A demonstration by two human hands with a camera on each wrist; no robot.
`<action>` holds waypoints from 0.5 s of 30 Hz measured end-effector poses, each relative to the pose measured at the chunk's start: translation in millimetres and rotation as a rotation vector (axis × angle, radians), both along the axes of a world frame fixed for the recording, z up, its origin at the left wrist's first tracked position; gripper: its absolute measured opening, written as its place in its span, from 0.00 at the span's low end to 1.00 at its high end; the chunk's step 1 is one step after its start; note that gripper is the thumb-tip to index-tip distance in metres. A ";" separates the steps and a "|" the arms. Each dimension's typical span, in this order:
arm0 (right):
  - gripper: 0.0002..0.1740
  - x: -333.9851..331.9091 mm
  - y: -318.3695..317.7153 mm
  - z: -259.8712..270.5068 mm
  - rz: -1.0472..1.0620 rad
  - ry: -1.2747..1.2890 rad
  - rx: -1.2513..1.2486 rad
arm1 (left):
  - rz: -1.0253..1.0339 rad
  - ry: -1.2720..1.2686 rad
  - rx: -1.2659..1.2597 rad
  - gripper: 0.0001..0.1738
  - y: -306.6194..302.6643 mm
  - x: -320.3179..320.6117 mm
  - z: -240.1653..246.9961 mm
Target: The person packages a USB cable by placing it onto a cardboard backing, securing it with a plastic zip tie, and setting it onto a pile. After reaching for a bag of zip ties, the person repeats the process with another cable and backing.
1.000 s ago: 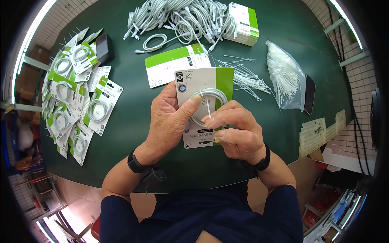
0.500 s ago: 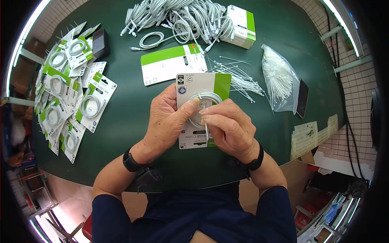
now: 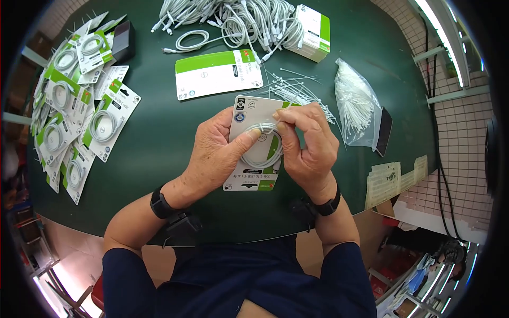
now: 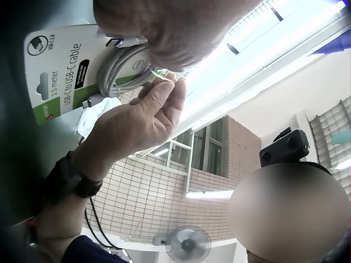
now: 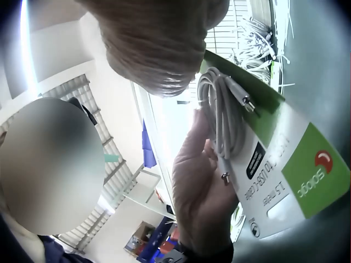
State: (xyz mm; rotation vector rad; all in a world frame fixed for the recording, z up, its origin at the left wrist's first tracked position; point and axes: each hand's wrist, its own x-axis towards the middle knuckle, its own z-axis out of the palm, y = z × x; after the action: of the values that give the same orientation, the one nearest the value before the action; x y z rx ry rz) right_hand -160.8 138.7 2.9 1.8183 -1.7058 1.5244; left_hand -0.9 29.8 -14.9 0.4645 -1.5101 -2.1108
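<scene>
My left hand (image 3: pixel 212 153) grips a white and green USB-C cable card (image 3: pixel 241 177) by its left edge, thumb pressed on a coiled light-grey cable (image 3: pixel 277 151) lying on its face. The card is tilted up over the table, its printing upside down in the head view. At the top of the coil, my right hand (image 3: pixel 314 146) pinches the thin white tail of a cable tie (image 4: pixel 160 76) between thumb and forefinger. The tie loops round the coil beside the left thumb. One metal cable plug (image 5: pixel 248 104) shows in the right wrist view.
A pile of carded cables (image 3: pixel 108 124) covers the left, beside a black box (image 3: pixel 123 41). Loose cables (image 3: pixel 238 24) and a card stack (image 3: pixel 313 32) lie at the back. Flat cards (image 3: pixel 212 77), loose ties (image 3: pixel 302 90), a bag of ties (image 3: pixel 355 106) and a phone (image 3: pixel 385 132) lie nearer.
The right hand has moved from the lower part of the coil up to its top, drawing the tie's tail upward. The left hand keeps its grip on the card.
</scene>
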 end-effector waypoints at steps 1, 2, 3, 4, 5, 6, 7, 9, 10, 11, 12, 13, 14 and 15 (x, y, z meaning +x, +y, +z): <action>0.13 -1.4 -0.5 -0.6 0.008 0.008 0.007 | -0.002 -0.010 0.006 0.18 -0.3 0.3 -0.2; 0.14 -2.8 -0.8 -1.4 0.003 0.056 0.009 | -0.004 -0.020 0.011 0.18 -0.5 0.6 -0.2; 0.16 -4.0 -0.9 -2.1 -0.002 0.103 0.010 | -0.007 -0.031 0.017 0.18 -0.3 0.6 -0.1; 0.17 -4.8 -0.8 -2.0 -0.008 0.149 0.010 | -0.001 -0.026 0.024 0.18 0.0 0.7 0.8; 0.17 -5.4 1.4 -0.7 -0.003 0.153 0.016 | -0.005 -0.028 0.031 0.18 0.0 1.0 2.5; 0.18 -6.0 5.9 1.3 -0.008 0.173 0.041 | -0.009 -0.030 0.038 0.18 -0.2 1.4 4.1; 0.18 -6.3 10.4 3.3 -0.012 0.193 0.064 | -0.013 -0.033 0.043 0.18 -0.4 1.5 4.7; 0.19 -5.2 13.4 4.5 -0.012 0.214 0.088 | -0.008 -0.026 0.045 0.18 -0.8 1.8 4.2; 0.20 -4.6 13.3 4.4 0.020 0.220 0.061 | -0.007 -0.021 0.043 0.18 -1.3 1.8 4.2; 0.21 -4.0 13.1 4.2 0.052 0.226 0.032 | -0.007 -0.017 0.041 0.18 -1.6 2.0 4.4; 0.22 -3.4 13.1 4.0 0.083 0.231 0.004 | -0.004 -0.015 0.041 0.18 -1.9 2.1 4.6; 0.22 -2.4 13.6 3.9 0.085 0.232 0.003 | -0.003 -0.011 0.033 0.17 -2.0 2.4 5.0; 0.21 -1.1 14.5 3.7 0.087 0.227 0.001 | -0.004 -0.008 0.025 0.17 -2.0 2.9 5.3; 0.20 0.1 15.3 3.4 0.089 0.221 -0.002 | -0.005 -0.005 0.017 0.17 -2.0 3.2 5.5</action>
State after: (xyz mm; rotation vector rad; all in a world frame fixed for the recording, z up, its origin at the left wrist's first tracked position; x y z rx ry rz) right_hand -160.6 154.0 6.3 2.0016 -1.5396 1.2992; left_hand 2.3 27.7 -9.4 0.4727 -1.4989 -2.1290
